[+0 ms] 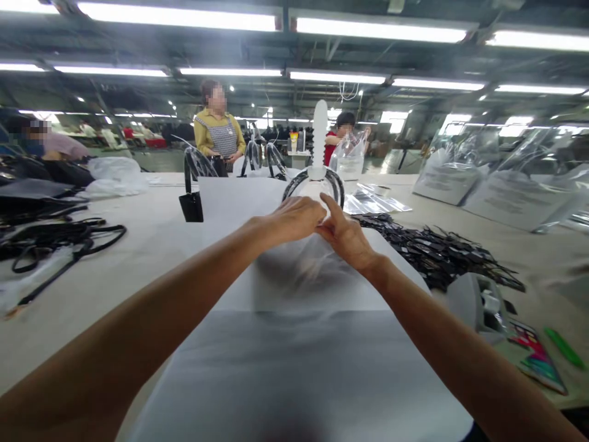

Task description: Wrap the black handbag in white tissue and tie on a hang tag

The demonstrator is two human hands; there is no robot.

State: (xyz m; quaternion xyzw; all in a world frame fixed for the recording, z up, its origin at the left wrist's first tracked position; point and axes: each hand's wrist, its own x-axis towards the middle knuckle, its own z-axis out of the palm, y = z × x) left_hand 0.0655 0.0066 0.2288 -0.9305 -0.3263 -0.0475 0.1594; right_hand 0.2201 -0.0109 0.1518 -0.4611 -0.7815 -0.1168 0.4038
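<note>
Both my arms reach forward over a stack of white sheets (pixel 294 362) on the table. My left hand (pixel 294 218) and my right hand (pixel 345 236) meet at the far end of a white-wrapped bag (pixel 299 270), fingers curled and pinching the wrapping just below its black handles (pixel 340 184). A white upright piece (pixel 319 138) rises behind the handles. Motion blur hides exactly what the fingertips grip.
A heap of black tags (pixel 437 252) lies to the right, with a phone (pixel 536 359), a green pen (pixel 564 347) and a white device (pixel 476 304). Black straps (pixel 55 239) lie left. A black bag (pixel 192 193), clear plastic bags (pixel 501 184) and other people stand beyond.
</note>
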